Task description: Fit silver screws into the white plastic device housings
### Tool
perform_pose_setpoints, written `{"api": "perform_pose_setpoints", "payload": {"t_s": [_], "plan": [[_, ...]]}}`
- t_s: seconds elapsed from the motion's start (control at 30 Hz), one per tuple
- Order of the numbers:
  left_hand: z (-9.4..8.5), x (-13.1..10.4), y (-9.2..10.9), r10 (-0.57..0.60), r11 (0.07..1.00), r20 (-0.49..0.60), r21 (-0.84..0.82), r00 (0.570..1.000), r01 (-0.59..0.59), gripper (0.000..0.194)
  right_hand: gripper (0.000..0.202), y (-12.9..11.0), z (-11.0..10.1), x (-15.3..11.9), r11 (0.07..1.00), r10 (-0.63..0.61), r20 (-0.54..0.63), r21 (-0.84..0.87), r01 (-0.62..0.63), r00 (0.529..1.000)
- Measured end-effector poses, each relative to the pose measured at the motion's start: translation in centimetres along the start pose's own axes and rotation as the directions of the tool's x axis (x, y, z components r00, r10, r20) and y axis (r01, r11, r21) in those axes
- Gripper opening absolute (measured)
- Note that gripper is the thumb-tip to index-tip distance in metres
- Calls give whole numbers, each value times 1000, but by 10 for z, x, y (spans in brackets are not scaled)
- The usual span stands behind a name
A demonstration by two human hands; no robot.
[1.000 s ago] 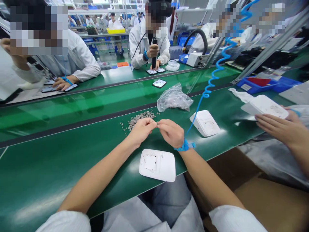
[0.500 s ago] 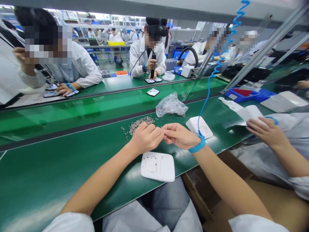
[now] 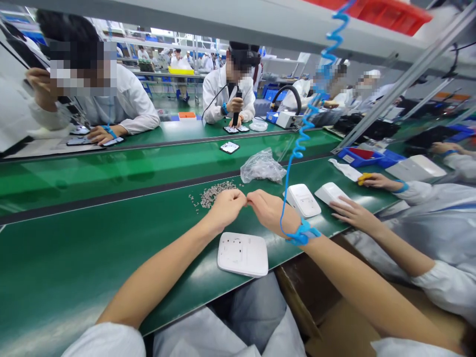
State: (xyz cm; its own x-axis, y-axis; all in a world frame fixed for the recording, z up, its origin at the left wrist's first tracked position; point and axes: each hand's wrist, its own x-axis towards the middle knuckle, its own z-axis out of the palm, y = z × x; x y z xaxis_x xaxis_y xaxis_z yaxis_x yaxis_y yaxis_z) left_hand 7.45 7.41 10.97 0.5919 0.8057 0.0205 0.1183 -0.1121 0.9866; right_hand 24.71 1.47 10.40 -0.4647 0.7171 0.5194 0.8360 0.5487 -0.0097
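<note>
A white housing [image 3: 243, 255] lies flat on the green surface [image 3: 111, 238], long axis left–right, recessed end leftward — beyond it, left hand [image 3: 227, 208] and right hand [image 3: 273, 212] meet, each grip pinched closed, anything held indiscernible.

White sleeves [image 3: 107, 341] are worn with a blue right wristband [image 3: 305, 233] bearing a coiled blue cord [image 3: 298, 148].
</note>
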Motion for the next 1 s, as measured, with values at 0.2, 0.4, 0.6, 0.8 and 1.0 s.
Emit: {"api": "perform_pose_setpoints", "payload": {"t_s": [0.2, 0.4, 0.6, 0.8, 1.0], "plan": [[-16, 3, 4, -41, 990, 176, -128, 984, 65, 20, 14, 0, -8, 5, 982, 30, -47, 190, -21, 998], [-19, -11, 23, 254, 966, 143, 8, 957, -257, 23, 16, -12, -28, 2, 835, 275, -114, 521, -178, 955], [-23, -34, 48, 418, 883, 242, 117, 876, -454, 20, 16, -25, -52, -3, 872, 141, -264, 490, 7, 954], [-20, -58, 60, 628, 676, 297, 249, 719, -693, 18, 19, -43, -68, -6, 830, 114, -355, 547, 108, 928], [-17, -65, 62, 734, 556, 233, 333, 638, -761, 20, 10, -65, -75, -8, 393, 441, 34, 891, -227, 897]]}}
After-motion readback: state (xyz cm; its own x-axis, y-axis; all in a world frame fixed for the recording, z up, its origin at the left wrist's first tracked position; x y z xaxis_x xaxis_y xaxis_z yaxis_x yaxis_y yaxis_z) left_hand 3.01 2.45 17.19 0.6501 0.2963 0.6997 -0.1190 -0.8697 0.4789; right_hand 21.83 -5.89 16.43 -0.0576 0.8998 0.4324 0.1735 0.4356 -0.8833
